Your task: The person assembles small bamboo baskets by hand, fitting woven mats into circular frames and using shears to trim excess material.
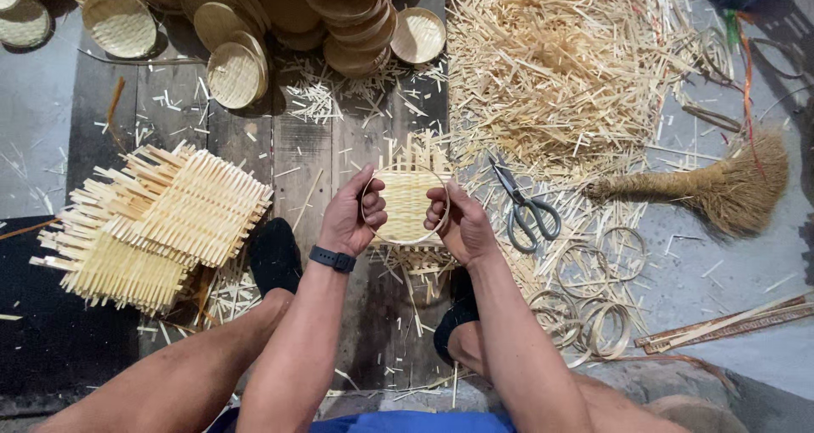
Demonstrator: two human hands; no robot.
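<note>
The left hand (349, 219) and the right hand (460, 225) each pinched one side of a thin ring (405, 206) around a woven bamboo mat (408, 197), held between them above the floor (322, 153), with scissors (526, 206) just to the right.

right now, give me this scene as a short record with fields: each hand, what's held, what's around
left hand: grips the left rim of a thin round bamboo hoop
right hand: grips the hoop's right rim
held piece: square woven bamboo mat pressed inside the hoop
left of hands: stack of square woven mats
right of hands: grey-handled scissors, loose bamboo rings, straw hand broom
top: finished round woven trays, heap of bamboo offcuts
</note>
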